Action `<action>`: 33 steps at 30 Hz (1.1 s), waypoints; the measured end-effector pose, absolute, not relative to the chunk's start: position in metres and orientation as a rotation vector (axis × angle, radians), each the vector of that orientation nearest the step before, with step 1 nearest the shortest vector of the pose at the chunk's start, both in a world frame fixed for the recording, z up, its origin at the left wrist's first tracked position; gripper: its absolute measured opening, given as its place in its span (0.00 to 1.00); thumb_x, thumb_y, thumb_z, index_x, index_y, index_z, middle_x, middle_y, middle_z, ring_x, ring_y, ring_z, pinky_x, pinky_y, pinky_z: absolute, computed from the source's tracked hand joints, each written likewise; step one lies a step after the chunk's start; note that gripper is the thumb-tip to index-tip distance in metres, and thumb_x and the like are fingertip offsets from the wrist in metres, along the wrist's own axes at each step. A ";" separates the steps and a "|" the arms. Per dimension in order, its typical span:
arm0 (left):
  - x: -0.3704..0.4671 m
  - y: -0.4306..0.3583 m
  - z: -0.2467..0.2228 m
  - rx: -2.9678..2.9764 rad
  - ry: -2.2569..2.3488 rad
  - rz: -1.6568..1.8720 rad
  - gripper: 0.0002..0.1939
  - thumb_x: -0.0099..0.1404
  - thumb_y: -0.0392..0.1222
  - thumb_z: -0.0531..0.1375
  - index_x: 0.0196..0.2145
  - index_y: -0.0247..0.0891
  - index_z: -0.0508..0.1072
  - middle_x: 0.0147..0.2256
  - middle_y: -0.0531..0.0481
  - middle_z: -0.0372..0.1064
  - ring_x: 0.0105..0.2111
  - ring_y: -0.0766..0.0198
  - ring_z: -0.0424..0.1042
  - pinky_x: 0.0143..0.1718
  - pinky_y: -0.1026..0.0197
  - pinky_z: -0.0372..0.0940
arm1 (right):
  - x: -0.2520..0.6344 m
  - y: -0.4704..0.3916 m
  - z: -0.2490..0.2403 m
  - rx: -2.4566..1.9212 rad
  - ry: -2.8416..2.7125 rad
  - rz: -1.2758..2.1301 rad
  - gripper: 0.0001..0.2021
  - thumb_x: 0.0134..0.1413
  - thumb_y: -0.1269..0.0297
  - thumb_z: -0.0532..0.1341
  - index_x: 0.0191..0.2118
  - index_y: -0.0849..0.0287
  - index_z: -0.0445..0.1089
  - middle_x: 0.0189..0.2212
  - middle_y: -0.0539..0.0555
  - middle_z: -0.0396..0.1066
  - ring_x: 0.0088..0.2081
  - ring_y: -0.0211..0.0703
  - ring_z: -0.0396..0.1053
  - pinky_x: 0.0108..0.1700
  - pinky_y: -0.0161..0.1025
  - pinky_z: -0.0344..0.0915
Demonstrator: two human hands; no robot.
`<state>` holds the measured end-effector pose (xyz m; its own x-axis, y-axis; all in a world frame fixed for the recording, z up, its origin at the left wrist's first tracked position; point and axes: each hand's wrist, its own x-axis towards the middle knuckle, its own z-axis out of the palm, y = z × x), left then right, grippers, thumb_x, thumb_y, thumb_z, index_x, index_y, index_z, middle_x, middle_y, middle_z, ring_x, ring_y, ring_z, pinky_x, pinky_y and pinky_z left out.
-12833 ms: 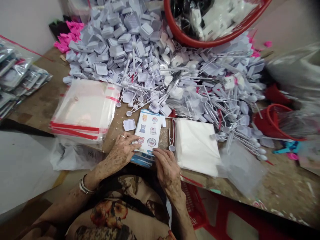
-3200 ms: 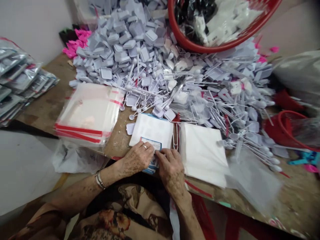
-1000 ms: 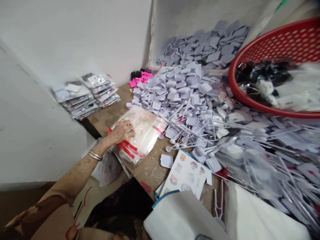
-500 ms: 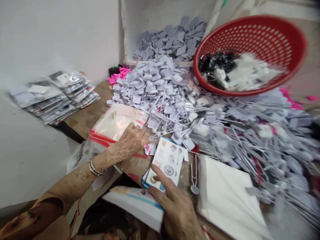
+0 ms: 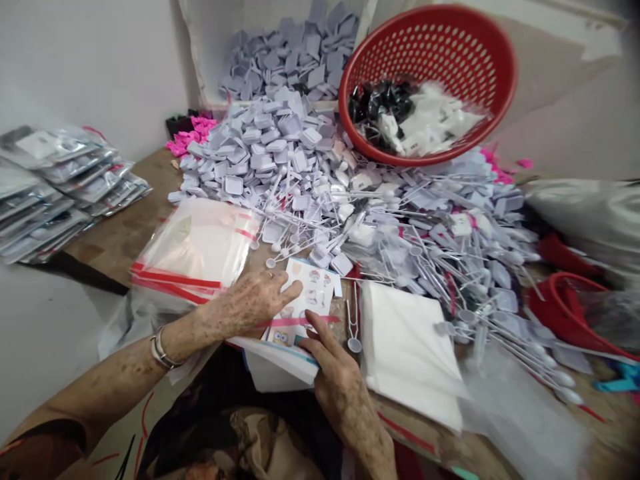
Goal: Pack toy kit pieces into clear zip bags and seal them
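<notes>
My left hand [image 5: 250, 299] is closed on what looks like a thin clear plastic bag with a pink strip [image 5: 325, 320], drawn across a pile of printed sticker sheets [image 5: 320, 283]. The bag's body is barely visible. My right hand [image 5: 340, 373] grips a folded white printed card [image 5: 285, 360] with a blue edge, low against the table's front edge. Its index finger reaches up to the pink strip. Left of the sheets lies a stack of clear bags with red strips [image 5: 195, 240]. A pale plastic spoon-like piece [image 5: 354, 343] rests right of the sheets.
A heap of small lilac plastic trays [image 5: 270, 147] and long-handled pieces covers the back. On it leans a red basket [image 5: 430, 160] with black and white packets. Filled packs [image 5: 65, 173] are stacked left. Folded white sheeting [image 5: 405, 340] and a red container [image 5: 570, 293] are at right.
My left hand has moved from the clear bag stack to the printed sheets, bringing the pink strip across them. My right hand still holds the card, now flatter. The view has turned right.
</notes>
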<state>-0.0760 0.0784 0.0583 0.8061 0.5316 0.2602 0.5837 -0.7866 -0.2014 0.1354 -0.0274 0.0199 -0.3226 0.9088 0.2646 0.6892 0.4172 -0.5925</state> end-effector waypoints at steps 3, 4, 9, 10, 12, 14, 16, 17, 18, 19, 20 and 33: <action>-0.078 0.070 0.051 -2.616 -0.909 -0.412 0.17 0.68 0.31 0.52 0.53 0.34 0.65 0.41 0.40 0.70 0.35 0.57 0.72 0.36 0.56 0.67 | 0.141 -0.028 0.013 -1.375 -2.039 0.589 0.29 0.42 0.86 0.47 0.47 0.60 0.75 0.64 0.63 0.62 0.59 0.49 0.68 0.58 0.46 0.69; -0.079 0.067 0.049 -2.599 -0.908 -0.489 0.16 0.67 0.31 0.52 0.52 0.34 0.66 0.42 0.39 0.70 0.36 0.57 0.72 0.36 0.56 0.68 | 0.142 -0.028 0.012 -1.369 -2.024 0.611 0.29 0.42 0.85 0.47 0.46 0.60 0.75 0.64 0.63 0.62 0.59 0.49 0.68 0.59 0.46 0.68; -0.081 0.060 0.046 -2.636 -0.865 -0.731 0.08 0.67 0.31 0.53 0.36 0.35 0.72 0.50 0.37 0.68 0.43 0.56 0.70 0.43 0.54 0.69 | 0.149 -0.029 0.011 -1.360 -1.987 0.737 0.31 0.38 0.85 0.47 0.46 0.60 0.76 0.64 0.61 0.62 0.63 0.45 0.63 0.63 0.43 0.63; -0.080 0.061 0.046 -2.655 -0.863 -0.732 0.08 0.66 0.31 0.53 0.34 0.34 0.72 0.51 0.35 0.68 0.45 0.55 0.70 0.45 0.52 0.69 | 0.151 -0.029 0.011 -1.370 -1.974 0.768 0.31 0.38 0.85 0.48 0.46 0.60 0.76 0.64 0.60 0.62 0.64 0.45 0.62 0.63 0.43 0.62; -0.077 0.063 0.046 -2.665 -0.891 -0.698 0.08 0.65 0.32 0.54 0.32 0.32 0.73 0.52 0.31 0.67 0.47 0.51 0.70 0.46 0.49 0.69 | 0.153 -0.030 0.011 -1.387 -1.942 0.832 0.32 0.37 0.84 0.48 0.47 0.59 0.76 0.64 0.59 0.62 0.64 0.46 0.62 0.64 0.44 0.61; -0.074 0.066 0.043 -2.645 -0.921 -0.643 0.09 0.64 0.31 0.55 0.35 0.28 0.75 0.51 0.30 0.69 0.47 0.49 0.70 0.46 0.48 0.69 | 0.155 -0.030 0.009 -1.400 -1.915 0.892 0.32 0.36 0.84 0.49 0.47 0.58 0.76 0.64 0.58 0.63 0.64 0.46 0.62 0.64 0.44 0.61; -0.072 0.066 0.038 -2.622 -0.921 -0.578 0.12 0.64 0.28 0.54 0.42 0.26 0.75 0.50 0.32 0.72 0.48 0.50 0.71 0.48 0.49 0.69 | 0.156 -0.029 0.006 -1.399 -1.887 0.926 0.31 0.37 0.83 0.50 0.46 0.57 0.77 0.63 0.58 0.64 0.63 0.46 0.63 0.63 0.45 0.62; -0.071 0.065 0.036 -2.621 -0.913 -0.537 0.14 0.65 0.27 0.53 0.46 0.25 0.74 0.51 0.33 0.72 0.49 0.51 0.71 0.49 0.49 0.68 | 0.157 -0.028 0.005 -1.390 -1.868 0.936 0.30 0.39 0.83 0.50 0.46 0.57 0.77 0.62 0.58 0.65 0.63 0.46 0.63 0.62 0.45 0.63; -0.071 0.064 0.033 -2.629 -0.907 -0.486 0.17 0.66 0.27 0.52 0.51 0.25 0.72 0.53 0.34 0.71 0.51 0.51 0.70 0.51 0.49 0.67 | 0.159 -0.027 0.005 -1.380 -1.845 0.942 0.27 0.42 0.82 0.51 0.45 0.57 0.77 0.61 0.58 0.66 0.62 0.47 0.64 0.61 0.45 0.64; -0.071 0.063 0.030 -2.645 -0.910 -0.429 0.20 0.66 0.27 0.52 0.55 0.25 0.69 0.56 0.34 0.69 0.53 0.52 0.69 0.54 0.50 0.66 | 0.160 -0.027 0.006 -1.373 -1.818 0.947 0.24 0.45 0.80 0.52 0.45 0.57 0.78 0.60 0.59 0.68 0.62 0.47 0.65 0.60 0.44 0.66; -0.072 0.062 0.028 -2.668 -0.913 -0.369 0.23 0.67 0.27 0.51 0.58 0.25 0.66 0.59 0.34 0.66 0.55 0.52 0.68 0.55 0.50 0.65 | 0.163 -0.027 0.008 -1.368 -1.792 0.957 0.21 0.48 0.78 0.53 0.44 0.57 0.78 0.58 0.59 0.69 0.60 0.48 0.67 0.59 0.44 0.67; -0.059 0.035 0.023 -2.656 -0.980 -0.188 0.27 0.66 0.26 0.51 0.63 0.27 0.60 0.66 0.32 0.55 0.50 0.54 0.73 0.50 0.53 0.69 | 0.190 -0.083 0.024 -1.816 -0.745 1.241 0.22 0.39 0.46 0.71 0.31 0.64 0.80 0.25 0.57 0.78 0.27 0.48 0.72 0.28 0.37 0.69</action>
<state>-0.0590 0.0347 0.0227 0.7582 0.6121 0.2247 0.6518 -0.7210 -0.2354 0.1896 -0.0825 0.0237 0.3459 0.8127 -0.4690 0.0320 -0.5097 -0.8597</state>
